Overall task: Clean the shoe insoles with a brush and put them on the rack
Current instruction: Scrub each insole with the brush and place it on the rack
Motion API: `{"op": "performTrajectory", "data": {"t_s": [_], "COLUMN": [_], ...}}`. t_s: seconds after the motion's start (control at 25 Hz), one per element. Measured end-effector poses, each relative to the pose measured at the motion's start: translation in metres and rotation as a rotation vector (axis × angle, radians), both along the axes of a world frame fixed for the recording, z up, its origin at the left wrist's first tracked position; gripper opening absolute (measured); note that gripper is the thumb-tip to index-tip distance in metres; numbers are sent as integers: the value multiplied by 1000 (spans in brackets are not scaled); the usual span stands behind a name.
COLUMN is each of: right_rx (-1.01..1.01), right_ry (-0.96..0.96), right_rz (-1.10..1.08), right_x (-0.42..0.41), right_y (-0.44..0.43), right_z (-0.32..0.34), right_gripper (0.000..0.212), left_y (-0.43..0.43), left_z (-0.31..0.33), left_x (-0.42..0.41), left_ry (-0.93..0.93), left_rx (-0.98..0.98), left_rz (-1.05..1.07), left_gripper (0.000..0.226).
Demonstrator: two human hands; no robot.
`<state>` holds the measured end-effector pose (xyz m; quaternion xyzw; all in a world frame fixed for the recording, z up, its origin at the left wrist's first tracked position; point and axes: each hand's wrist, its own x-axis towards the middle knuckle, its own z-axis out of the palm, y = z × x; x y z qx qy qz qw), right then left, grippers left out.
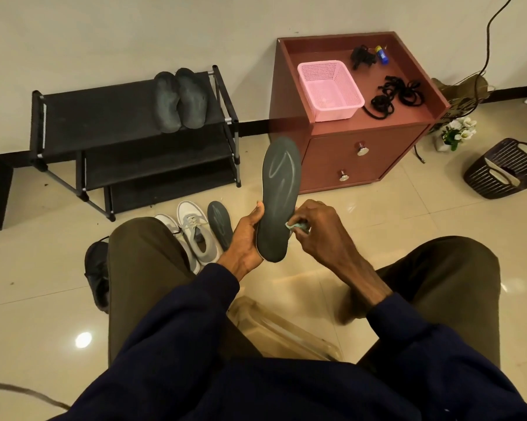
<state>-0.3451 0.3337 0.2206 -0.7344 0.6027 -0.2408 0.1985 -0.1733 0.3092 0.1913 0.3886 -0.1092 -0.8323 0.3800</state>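
Clamped in our left hand (246, 238), insole (279, 189) upright, right of rack (128, 117); our right hand (320, 229) pinches brush (297, 226) against it; markings unreadable.

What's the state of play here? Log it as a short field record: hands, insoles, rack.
left hand: grips the held insole near its heel, toe end pointing up
right hand: fingers pinch a pale green tool against that insole's lower edge
rack: two insoles side by side on the top shelf
floor: one more insole beside the sneakers
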Motion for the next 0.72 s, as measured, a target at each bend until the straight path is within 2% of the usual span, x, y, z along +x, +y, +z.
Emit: {"op": "performTrajectory", "data": {"t_s": [0.08, 0.16, 0.24, 0.32, 0.4, 0.52, 0.56, 0.64, 0.72], "right_rx": [67, 230, 183, 29, 16, 261, 292, 197, 23], "right_ry": [-67, -95, -64, 16, 6, -95, -109, -106, -3], "right_rz": [128, 290, 236, 61, 26, 276, 294, 174, 18], "right_x": [9, 21, 17, 6, 3, 14, 13, 5, -3], "right_y": [7, 17, 11, 2, 2, 16, 15, 8, 2], "right_z": [5, 13, 7, -1, -1, 12, 12, 6, -2], "right_gripper": [17, 18, 18, 17, 17, 17, 18, 19, 17], "left_y": [0, 0, 0, 1, 1, 0, -1, -2, -2], "left_z": [0, -3, -5, -6, -7, -8, -8, -7, -8], "left_x": [1, 2, 2, 0, -1, -1, 0, 1, 1], "left_ry": [1, 55, 68, 30, 13, 57, 74, 68, 4], "left_rx": [11, 28, 13, -4, 0, 20, 20, 4, 7], "left_rz": [-3, -28, -23, -11, -16, -6, -1, 7, 7], "left_gripper": [45, 53, 50, 43, 45, 53, 54, 50, 45]}}
